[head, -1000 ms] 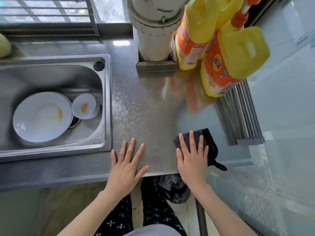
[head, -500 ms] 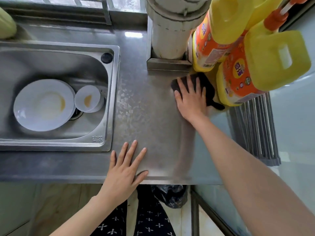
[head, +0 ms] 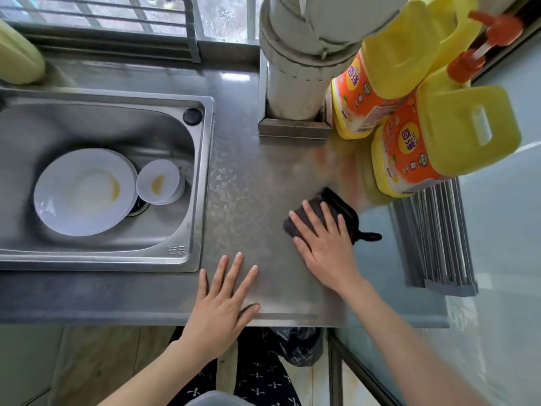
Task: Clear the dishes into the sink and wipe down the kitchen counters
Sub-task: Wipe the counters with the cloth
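From the head view, the right hand [head: 328, 253] is pressed flat on a dark cloth [head: 336, 212], fingers [head: 310, 218] spread across its top, not gripping, just pinning it to the steel counter [head: 248, 186]. The cloth's small loop pokes out past the little finger. The left hand [head: 222, 303] is planted palm down near the counter's front edge, fingers apart, empty, bracing. Over beyond the left fingertips, the sink [head: 202, 177] already holds a white plate [head: 85, 191] and a small bowl [head: 159, 186] touching its rim, both stained, so the clearing looks done and this is the wiping step. Ahead of the right fingertips stand yellow detergent bottles [head: 424, 136] and a grey pipe [head: 295, 83]. The next stroke likely needs steady downward pressure and care not to knock those bottles.
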### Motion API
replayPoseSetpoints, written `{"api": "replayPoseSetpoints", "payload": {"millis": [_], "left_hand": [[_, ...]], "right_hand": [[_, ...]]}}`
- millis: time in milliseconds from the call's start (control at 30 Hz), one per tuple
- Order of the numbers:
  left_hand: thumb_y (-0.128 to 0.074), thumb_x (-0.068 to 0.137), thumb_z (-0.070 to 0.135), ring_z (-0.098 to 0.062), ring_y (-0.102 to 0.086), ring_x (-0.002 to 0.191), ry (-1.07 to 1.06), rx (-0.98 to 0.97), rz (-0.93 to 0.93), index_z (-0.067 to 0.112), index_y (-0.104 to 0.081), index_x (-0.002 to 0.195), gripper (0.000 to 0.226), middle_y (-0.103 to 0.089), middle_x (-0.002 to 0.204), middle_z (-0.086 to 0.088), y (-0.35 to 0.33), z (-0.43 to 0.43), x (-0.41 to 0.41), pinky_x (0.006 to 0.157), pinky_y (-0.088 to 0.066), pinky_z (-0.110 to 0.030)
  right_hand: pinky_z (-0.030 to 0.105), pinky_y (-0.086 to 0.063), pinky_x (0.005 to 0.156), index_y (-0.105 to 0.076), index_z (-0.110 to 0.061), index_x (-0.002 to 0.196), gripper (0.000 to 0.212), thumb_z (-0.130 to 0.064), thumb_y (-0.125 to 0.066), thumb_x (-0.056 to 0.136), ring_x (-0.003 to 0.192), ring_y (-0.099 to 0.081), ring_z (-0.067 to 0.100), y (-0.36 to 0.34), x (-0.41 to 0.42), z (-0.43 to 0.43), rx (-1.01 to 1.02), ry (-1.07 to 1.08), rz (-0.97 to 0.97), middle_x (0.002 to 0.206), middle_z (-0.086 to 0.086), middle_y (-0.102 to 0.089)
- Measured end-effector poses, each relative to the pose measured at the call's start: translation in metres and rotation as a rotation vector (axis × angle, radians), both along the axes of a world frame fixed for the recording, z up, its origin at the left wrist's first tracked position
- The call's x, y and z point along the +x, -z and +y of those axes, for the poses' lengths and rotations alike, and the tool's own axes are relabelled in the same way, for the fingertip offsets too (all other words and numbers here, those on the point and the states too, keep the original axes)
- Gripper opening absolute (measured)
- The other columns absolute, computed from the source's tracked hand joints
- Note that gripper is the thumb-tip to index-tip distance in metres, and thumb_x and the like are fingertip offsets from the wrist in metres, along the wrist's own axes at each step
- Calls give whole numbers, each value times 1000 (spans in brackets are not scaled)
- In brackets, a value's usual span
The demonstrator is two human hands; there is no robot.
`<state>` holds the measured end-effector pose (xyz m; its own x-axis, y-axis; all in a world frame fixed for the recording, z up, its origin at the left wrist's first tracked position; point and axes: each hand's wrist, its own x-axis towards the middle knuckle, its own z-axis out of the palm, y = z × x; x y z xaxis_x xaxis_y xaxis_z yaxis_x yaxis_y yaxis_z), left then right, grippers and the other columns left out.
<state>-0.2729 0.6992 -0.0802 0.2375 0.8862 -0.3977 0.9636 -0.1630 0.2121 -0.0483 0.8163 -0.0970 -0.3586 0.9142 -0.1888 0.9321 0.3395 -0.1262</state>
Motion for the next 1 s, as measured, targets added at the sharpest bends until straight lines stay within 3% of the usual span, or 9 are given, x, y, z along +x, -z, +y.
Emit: {"api": "replayPoseSetpoints", "payload": {"millis": [67,233,333,500,567,667,833,1000], "left_hand": [[-15,94,60,-30,-9,141,8,0,-14,28,-19,147,62,-19,154,-5,-1,-1,0,108,2,-47],[-20,90,57,-26,0,143,-24,-7,-49,29,-15,147,64,-10,156,-3,-7,1,1,113,-6,-50],[-12,87,56,-13,20,140,-119,34,-161,33,-1,147,65,10,154,6,-19,-5,-6,110,9,-37],[-21,89,49,-11,8,141,-264,24,-115,23,-20,147,63,-3,155,1,-19,-35,-52,111,-6,-43],[-22,89,49,-13,1,141,-343,11,-84,19,-26,145,64,-6,154,0,-19,-47,-72,110,-13,-45],[-16,88,51,-13,-1,142,-448,14,-90,19,-23,147,67,-5,156,0,-23,-64,-92,110,-7,-39],[-12,87,50,-11,3,142,-548,16,-125,22,-11,149,68,4,156,3,-30,-81,-104,111,-3,-37],[-9,85,51,-4,13,139,-534,34,-196,26,-4,147,67,9,155,7,-34,-78,-114,112,4,-32]], "right_hand": [[50,-18,112,-19,-36,146,52,-49,-22,96,143,-16,26,1,11,-11,9,94,7,155,-4,-21],[56,-15,111,-26,-31,146,53,-46,-21,95,142,-18,34,-3,-32,-27,41,637,70,155,2,-22],[55,-17,111,-24,-30,147,53,-45,-25,96,142,-19,34,-5,-64,-64,29,462,63,155,2,-22],[50,-17,110,-24,-32,147,55,-52,-22,96,143,-17,28,2,-36,-109,56,-52,27,155,0,-20],[45,-16,111,-26,-26,147,60,-53,-27,94,143,-17,26,2,-21,-106,61,55,34,156,3,-20],[45,-17,113,-24,-14,148,66,-48,-26,91,143,-19,26,-4,-34,-104,23,422,97,155,8,-21],[40,-6,117,-30,-14,145,63,-41,-12,92,144,-12,18,-10,-95,-102,17,725,353,154,1,-23],[26,0,116,-42,-14,139,57,-40,-23,92,138,-14,0,-33,-181,-112,-107,856,860,147,-9,-34]]}}
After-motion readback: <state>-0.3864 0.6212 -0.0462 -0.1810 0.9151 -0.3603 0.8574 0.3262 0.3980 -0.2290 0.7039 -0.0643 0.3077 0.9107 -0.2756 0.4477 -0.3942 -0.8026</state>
